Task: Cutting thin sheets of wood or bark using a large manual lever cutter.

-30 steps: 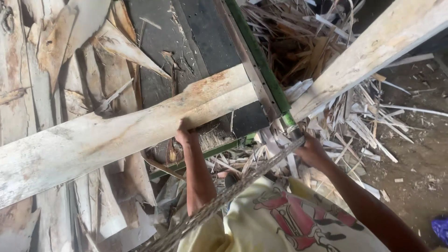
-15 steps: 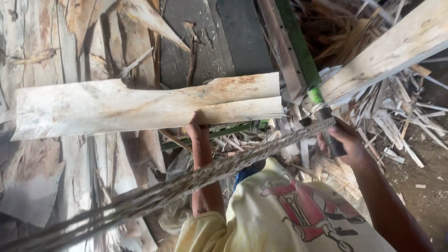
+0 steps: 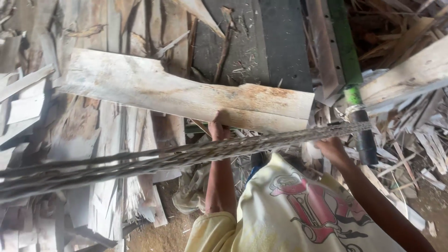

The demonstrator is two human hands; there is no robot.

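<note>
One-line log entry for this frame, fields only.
left hand: grips near edge of wood sheet | right hand: at twisted rope, grip unclear | surroundings: wood scraps

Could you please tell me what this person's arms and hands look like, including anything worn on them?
Both arms are bare from the short sleeves down. The left hand and right hand wear no gloves, rings or watch. The shirt is pale yellow with a red and black print.

The person wears a pale yellow short-sleeved shirt [image 3: 280, 210] with a red and black printed figure [image 3: 317, 205] on the front. Both forearms are bare.
</note>
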